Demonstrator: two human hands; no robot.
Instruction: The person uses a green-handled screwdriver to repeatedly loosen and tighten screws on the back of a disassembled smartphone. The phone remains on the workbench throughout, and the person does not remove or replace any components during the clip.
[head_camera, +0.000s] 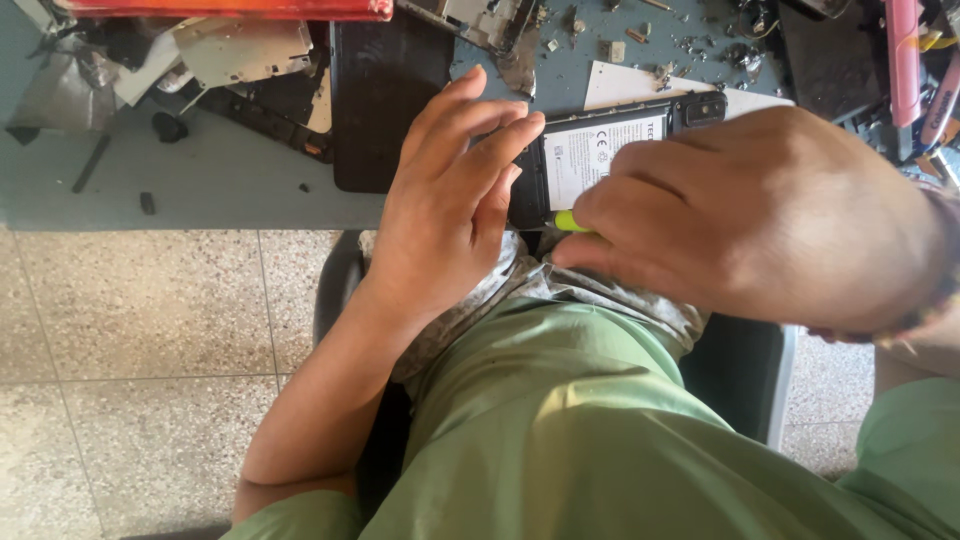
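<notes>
An opened black phone (610, 150) lies back-up at the near edge of the grey-blue workbench (220, 190), its white-labelled battery showing. My left hand (450, 200) rests on the phone's left end, fingers laid over it and holding it down. My right hand (760, 215) covers the phone's right part and is closed on a small yellow-green tool (568, 221), whose tip sits at the phone's lower edge. Most of the tool is hidden inside my fist.
A black slab-like phone panel (385, 95) lies left of the phone. Metal frames, scraps and screws (230, 50) litter the bench's back. A red strip (230, 8) runs along the top. Pink tools (905, 60) stand at the right. A speckled tile floor (130, 340) is below.
</notes>
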